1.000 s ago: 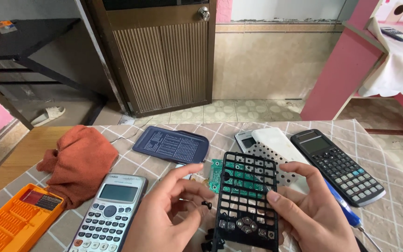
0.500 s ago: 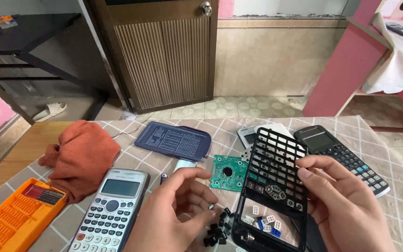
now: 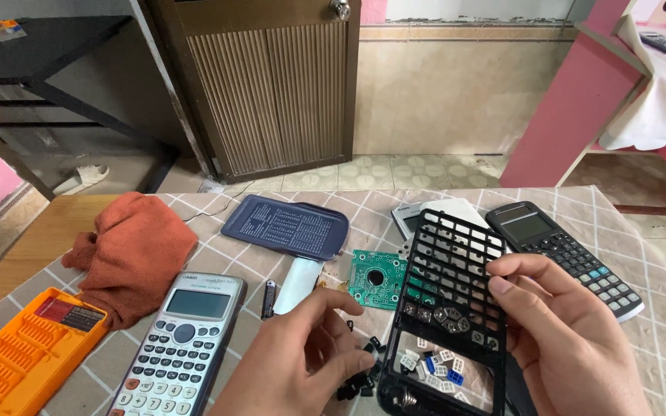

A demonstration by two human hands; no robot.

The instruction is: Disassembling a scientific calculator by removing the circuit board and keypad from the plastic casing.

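Note:
My right hand (image 3: 568, 339) holds a black calculator front frame (image 3: 449, 296) upright by its right edge; its key holes are mostly empty, with a few keys left in the lower rows. My left hand (image 3: 302, 358) hovers beside it with fingers curled, over a heap of loose black, white and blue keys (image 3: 395, 370) on the checked tablecloth (image 3: 657, 308). A green circuit board (image 3: 379, 279) lies just behind the frame.
A grey calculator (image 3: 183, 343) lies at the left, a black one (image 3: 564, 254) at the right. A dark blue cover (image 3: 287, 227), an orange cloth (image 3: 132, 254), an orange tool case (image 3: 17, 358) and a white calculator back (image 3: 441, 212) also lie on the table.
The frame has been lifted and tipped upright, and most of its keys have fallen out into a heap below. The green circuit board now lies uncovered on the table.

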